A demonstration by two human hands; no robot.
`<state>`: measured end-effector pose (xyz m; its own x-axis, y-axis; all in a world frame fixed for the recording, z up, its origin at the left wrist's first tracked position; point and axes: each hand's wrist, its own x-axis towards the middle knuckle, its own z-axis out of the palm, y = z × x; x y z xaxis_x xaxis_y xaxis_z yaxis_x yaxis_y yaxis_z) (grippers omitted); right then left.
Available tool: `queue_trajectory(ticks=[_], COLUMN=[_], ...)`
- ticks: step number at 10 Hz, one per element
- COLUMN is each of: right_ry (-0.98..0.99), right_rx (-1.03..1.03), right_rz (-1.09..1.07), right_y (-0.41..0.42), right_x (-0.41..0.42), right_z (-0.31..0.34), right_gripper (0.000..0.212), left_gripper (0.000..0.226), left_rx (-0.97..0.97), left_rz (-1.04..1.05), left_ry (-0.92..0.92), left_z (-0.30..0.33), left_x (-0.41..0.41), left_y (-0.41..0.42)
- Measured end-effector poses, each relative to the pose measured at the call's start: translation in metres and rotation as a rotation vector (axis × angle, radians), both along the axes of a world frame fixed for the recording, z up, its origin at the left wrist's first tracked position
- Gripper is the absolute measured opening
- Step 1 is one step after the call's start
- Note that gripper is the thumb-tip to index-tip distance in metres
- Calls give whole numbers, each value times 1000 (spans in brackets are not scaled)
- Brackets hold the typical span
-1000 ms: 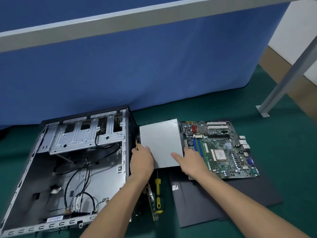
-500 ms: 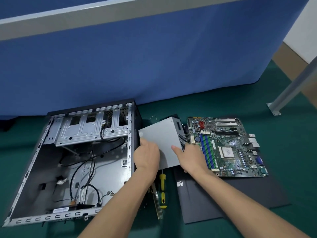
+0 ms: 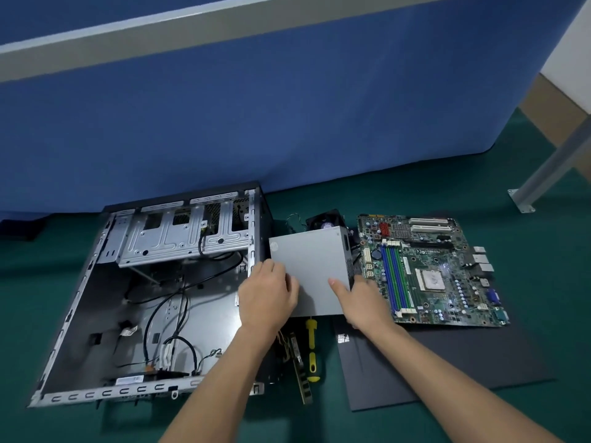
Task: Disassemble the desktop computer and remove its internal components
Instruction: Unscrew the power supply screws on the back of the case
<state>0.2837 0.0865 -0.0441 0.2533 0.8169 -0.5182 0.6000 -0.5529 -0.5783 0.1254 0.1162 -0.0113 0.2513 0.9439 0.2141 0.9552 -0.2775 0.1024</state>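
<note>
The open computer case [image 3: 105, 308] lies on its side at the left, with loose black cables and a metal drive cage inside. A grey power supply box [image 3: 311, 263] stands between the case and the green motherboard [image 3: 428, 266]. My left hand [image 3: 267, 297] grips the box's near left edge. My right hand [image 3: 361, 300] holds its near right corner, thumb on the top face. A black fan [image 3: 324, 220] sits just behind the box.
A yellow screwdriver [image 3: 311, 350] and a memory stick [image 3: 302, 372] lie on the green mat in front of the box. A dark side panel [image 3: 431, 362] lies under the motherboard. A blue partition stands behind, with a metal table leg [image 3: 550, 167] at far right.
Both hands stay on the power supply box, which has tipped and shifted slightly, uncovering the black fan behind it. The camera view has moved a little.
</note>
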Motion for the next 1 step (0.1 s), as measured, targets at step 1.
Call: queue_trajectory(ticks=[1], right_ry=[129], right_rx=[-4], right_rz=[-83], right_y=[-3], right_x=[4], right_z=[-2], right_gripper=[67], left_gripper=[17], left_rx=[-103], left_rz=[220], left_ry=[-34], left_z=[-9], left_x=[-6], left_y=[-12])
